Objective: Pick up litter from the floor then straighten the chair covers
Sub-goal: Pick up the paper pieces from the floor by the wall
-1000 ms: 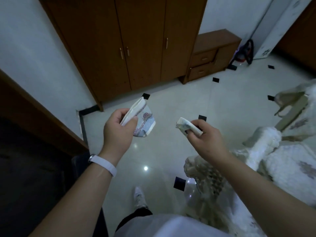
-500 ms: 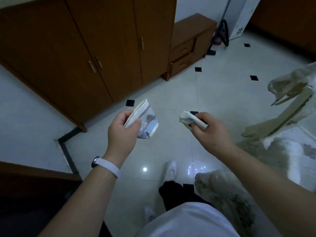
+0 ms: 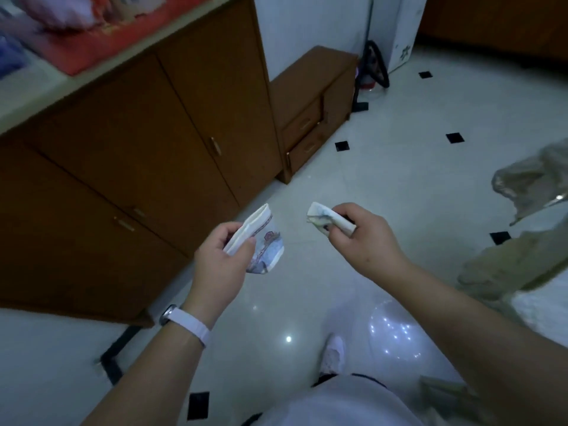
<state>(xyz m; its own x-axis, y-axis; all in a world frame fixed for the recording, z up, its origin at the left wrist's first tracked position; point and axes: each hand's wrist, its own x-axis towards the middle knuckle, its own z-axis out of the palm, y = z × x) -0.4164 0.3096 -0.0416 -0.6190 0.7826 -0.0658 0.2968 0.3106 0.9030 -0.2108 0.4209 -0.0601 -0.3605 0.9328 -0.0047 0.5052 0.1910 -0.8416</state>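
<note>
My left hand [image 3: 221,259] grips a flattened printed paper wrapper [image 3: 264,241] at chest height over the floor. A smaller crumpled white scrap of litter [image 3: 325,219] is pinched in my right hand [image 3: 365,238], a short gap to the right of the wrapper. At the right edge stands a chair with a pale lace cover [image 3: 522,265], rumpled and blurred.
A brown wooden wardrobe [image 3: 147,155] fills the left, with a low two-drawer cabinet [image 3: 310,112] beside it. The glossy white tiled floor [image 3: 399,167] with small black insets stretches ahead. My white shoe [image 3: 333,352] is below. A dark bag [image 3: 373,66] sits by the far wall.
The view has swung left and risen, bringing the wardrobe top into sight and pushing the chair to the right edge. Both hands keep their litter and stay about the same distance apart.
</note>
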